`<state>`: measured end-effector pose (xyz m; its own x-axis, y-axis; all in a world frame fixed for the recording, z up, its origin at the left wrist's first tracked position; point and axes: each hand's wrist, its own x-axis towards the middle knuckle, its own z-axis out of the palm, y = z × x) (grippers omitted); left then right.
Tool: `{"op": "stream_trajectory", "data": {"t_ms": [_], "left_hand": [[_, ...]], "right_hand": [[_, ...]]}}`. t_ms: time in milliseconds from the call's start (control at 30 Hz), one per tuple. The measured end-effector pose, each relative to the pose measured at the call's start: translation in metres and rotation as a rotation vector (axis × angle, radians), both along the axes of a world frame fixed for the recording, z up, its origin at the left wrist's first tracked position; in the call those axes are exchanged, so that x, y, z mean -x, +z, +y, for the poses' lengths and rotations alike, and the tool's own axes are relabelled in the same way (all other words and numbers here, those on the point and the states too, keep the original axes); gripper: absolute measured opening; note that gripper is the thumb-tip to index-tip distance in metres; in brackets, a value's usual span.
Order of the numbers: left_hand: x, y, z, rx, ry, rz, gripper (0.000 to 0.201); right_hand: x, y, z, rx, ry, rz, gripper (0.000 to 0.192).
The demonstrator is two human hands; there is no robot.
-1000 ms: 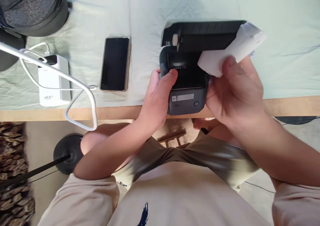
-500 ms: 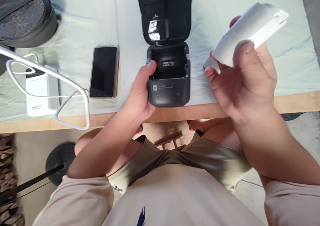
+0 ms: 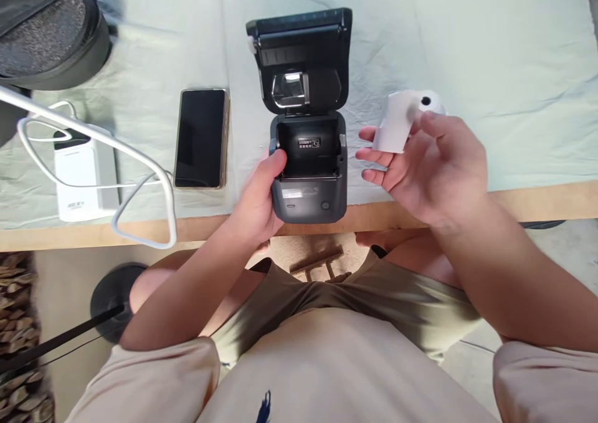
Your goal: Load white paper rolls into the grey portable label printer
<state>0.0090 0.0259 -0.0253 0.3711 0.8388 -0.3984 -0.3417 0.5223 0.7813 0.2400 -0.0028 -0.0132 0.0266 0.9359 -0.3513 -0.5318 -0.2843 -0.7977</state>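
A small dark grey printer [image 3: 308, 189] stands at the table's near edge with its lid [image 3: 299, 55] swung up and back. Its paper bay [image 3: 308, 149] is bare inside. My left hand [image 3: 259, 192] grips the printer's left side, thumb on the bay's rim. To the right of the printer my right hand [image 3: 430, 167] holds a white paper roll [image 3: 404, 118] just above the table, the roll's core hole facing up and a loose end hanging toward my fingers.
A black phone [image 3: 202, 137] lies face up left of the printer. Further left sits a white power bank [image 3: 84, 174] with a white cable [image 3: 140, 161] looping over the wooden table edge [image 3: 537, 202]. A dark bag [image 3: 47, 30] fills the far left corner. A pale green cloth [image 3: 490, 49] covers the table.
The printer's lid has swung fully back and the bay shows. My right hand drew the paper roll away to the right, then lowered it beside the printer.
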Motion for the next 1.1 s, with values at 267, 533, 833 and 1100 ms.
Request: {"op": "stream_trajectory", "data": {"t_ms": [267, 533, 833, 1100], "left_hand": [[0.000, -0.005, 0.003, -0.007, -0.054, -0.144, 0.026], [-0.001, -0.013, 0.004, -0.007, -0.044, -0.180, 0.033], [-0.006, -0.007, 0.005, 0.002, -0.049, -0.195, 0.036], [-0.010, -0.004, -0.004, -0.054, 0.002, -0.141, 0.014]], "right_hand": [[0.029, 0.000, 0.006, -0.030, -0.146, -0.176, 0.050], [0.016, -0.020, 0.011, -0.126, -0.136, -0.211, 0.027], [0.019, -0.003, 0.000, -0.825, -0.182, -0.935, 0.032], [0.028, 0.004, -0.006, -0.975, -0.128, -1.617, 0.022]]}}
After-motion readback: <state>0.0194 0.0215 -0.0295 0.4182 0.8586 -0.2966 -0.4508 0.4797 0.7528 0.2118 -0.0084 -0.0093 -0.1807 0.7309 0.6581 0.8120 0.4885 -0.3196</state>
